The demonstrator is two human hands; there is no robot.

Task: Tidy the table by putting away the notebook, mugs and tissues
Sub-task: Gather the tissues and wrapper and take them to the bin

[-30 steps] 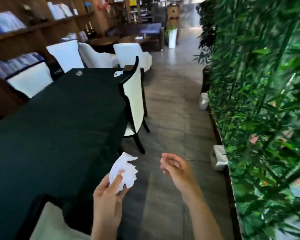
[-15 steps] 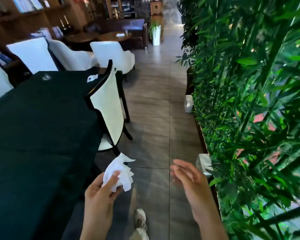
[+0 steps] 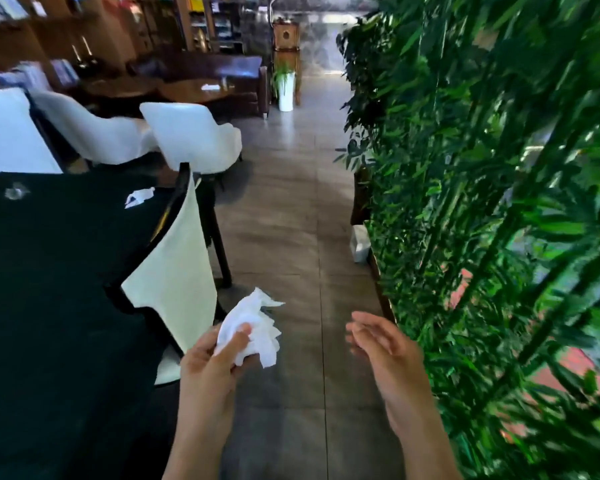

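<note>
My left hand (image 3: 212, 362) grips a crumpled white tissue (image 3: 253, 323) over the floor, just right of the dark green table (image 3: 49, 289). My right hand (image 3: 385, 344) hangs beside it with relaxed, slightly curled fingers and holds nothing. Another white tissue (image 3: 137, 197) lies near the table's far right corner. A small clear, glassy object (image 3: 15, 192) sits at the far left of the table; its nature is unclear.
A white chair with a black frame (image 3: 174, 268) is pushed against the table's right side. More white chairs (image 3: 191, 136) stand beyond. A dense green plant wall (image 3: 482, 202) lines the right of the tiled aisle, with a small white bin (image 3: 359, 242) at its foot.
The view has advanced along the aisle, so the chair and far tissue are closer. My left hand keeps hold of the tissue. My right hand's fingers have loosened slightly.
</note>
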